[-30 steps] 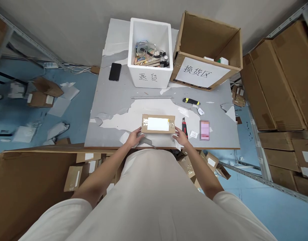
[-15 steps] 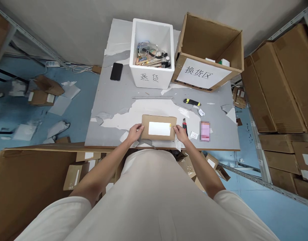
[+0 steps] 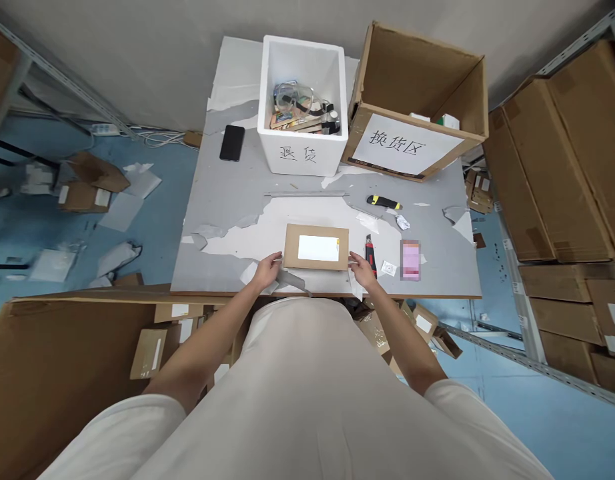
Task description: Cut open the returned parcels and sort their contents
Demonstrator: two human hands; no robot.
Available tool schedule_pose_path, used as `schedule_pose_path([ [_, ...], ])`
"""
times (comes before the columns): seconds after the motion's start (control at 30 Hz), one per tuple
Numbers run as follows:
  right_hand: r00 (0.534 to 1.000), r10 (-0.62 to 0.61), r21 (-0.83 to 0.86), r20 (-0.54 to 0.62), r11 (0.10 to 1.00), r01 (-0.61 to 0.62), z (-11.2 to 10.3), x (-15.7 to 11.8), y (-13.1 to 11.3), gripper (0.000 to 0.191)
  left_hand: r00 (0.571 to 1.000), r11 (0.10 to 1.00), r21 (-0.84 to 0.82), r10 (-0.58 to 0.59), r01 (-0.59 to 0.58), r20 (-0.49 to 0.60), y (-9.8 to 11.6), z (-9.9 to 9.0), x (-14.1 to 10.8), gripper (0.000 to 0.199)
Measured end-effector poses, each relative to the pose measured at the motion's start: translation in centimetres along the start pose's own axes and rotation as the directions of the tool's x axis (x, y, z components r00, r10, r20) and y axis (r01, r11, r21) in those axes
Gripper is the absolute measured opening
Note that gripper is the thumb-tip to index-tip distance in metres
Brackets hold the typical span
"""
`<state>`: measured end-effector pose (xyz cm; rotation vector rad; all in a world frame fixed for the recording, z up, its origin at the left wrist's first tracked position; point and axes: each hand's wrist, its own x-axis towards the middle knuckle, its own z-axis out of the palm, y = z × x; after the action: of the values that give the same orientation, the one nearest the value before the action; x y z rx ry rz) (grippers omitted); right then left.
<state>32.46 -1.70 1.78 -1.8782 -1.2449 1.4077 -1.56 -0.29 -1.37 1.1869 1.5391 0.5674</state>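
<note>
A small cardboard box (image 3: pixel 293 248) with a white label lies flat on the table (image 3: pixel 252 173), near its front edge. My left hand (image 3: pixel 267 270) is just left of the box, fingers stretched out and holding nothing. On the other side, my right hand (image 3: pixel 361 269) has its fingers apart at the box's right edge; whether a fingertip touches it is hard to tell. A red and black utility knife (image 3: pixel 370 253) lies right beside that hand. Close by are a small printed paper square (image 3: pixel 388 268) and a pink blurred card (image 3: pixel 410 260).
At the back stand a white foam bin (image 3: pixel 302 157) with goggles and mixed items, and an open carton (image 3: pixel 357 150) with a paper sign. A yellow-black cutter (image 3: pixel 384 202) and a phone (image 3: pixel 232 143) lie on the table. Shelved cartons (image 3: pixel 577 167) stand right; a large carton (image 3: pixel 62 373) is left.
Both hands have let go of the box's ends and opened beside it. The box has gone from between my fingers to lying on the table, slightly farther from me.
</note>
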Motion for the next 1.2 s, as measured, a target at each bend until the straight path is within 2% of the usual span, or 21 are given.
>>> schedule_pose_path([
  [0.1, 1.0, 0.005, -0.106, 0.016, 0.994, -0.003, 0.0, -0.5, 0.8, 0.055, 0.999, 0.999, 0.039, -0.009, 0.007, 0.043, -1.0, -0.2, -0.6, 0.058],
  [0.2, 0.996, -0.047, -0.161, 0.071, 0.985, 0.058, 0.3, -0.8, 0.9, 0.058, 0.996, 0.999, 0.053, 0.006, -0.01, 0.085, -1.1, 0.0, -0.9, 0.061],
  [0.37, 0.987, -0.093, -0.131, 0.129, 0.985, 0.11, 1.0, -1.1, 0.1, 0.04, 0.982, 0.989, 0.075, 0.117, -0.129, 0.15, 0.8, 0.4, -1.2, 0.054],
  [0.5, 0.987, -0.132, -0.125, 0.091, 0.982, 0.143, 0.0, -1.3, -1.0, 0.029, 0.988, 0.988, 0.071, 0.132, -0.138, 0.083, 3.1, -0.5, -2.1, 0.051],
  [0.63, 0.975, -0.212, -0.15, 0.061, 0.964, 0.219, -1.4, -1.2, -2.6, 0.036, 0.987, 0.984, 0.078, 0.156, -0.158, 0.025, 4.6, -1.5, -3.0, 0.057],
  [0.8, 0.973, -0.227, -0.214, 0.033, 0.95, 0.229, -1.0, -0.7, -3.3, 0.04, 0.993, 0.991, 0.073, 0.109, -0.112, 0.042, 5.0, -1.2, -3.1, 0.063],
  [0.97, 0.987, -0.163, -0.089, 0.005, 0.983, 0.163, -0.6, -0.4, -2.8, 0.046, 0.986, 0.982, 0.101, 0.164, -0.161, -0.02, 5.1, -0.7, -2.6, 0.057],
  [1.13, 0.969, -0.241, -0.144, -0.05, 0.962, 0.232, -0.8, 0.8, -3.6, 0.048, 0.972, 0.964, 0.146, 0.232, -0.224, -0.036, 6.2, -0.8, -0.9, 0.052],
  [1.2, 0.971, -0.231, -0.147, -0.069, 0.965, 0.219, -0.8, 1.6, -3.9, 0.048, 0.97, 0.96, 0.156, 0.241, -0.233, -0.035, 6.8, -1.0, 0.2, 0.052],
])
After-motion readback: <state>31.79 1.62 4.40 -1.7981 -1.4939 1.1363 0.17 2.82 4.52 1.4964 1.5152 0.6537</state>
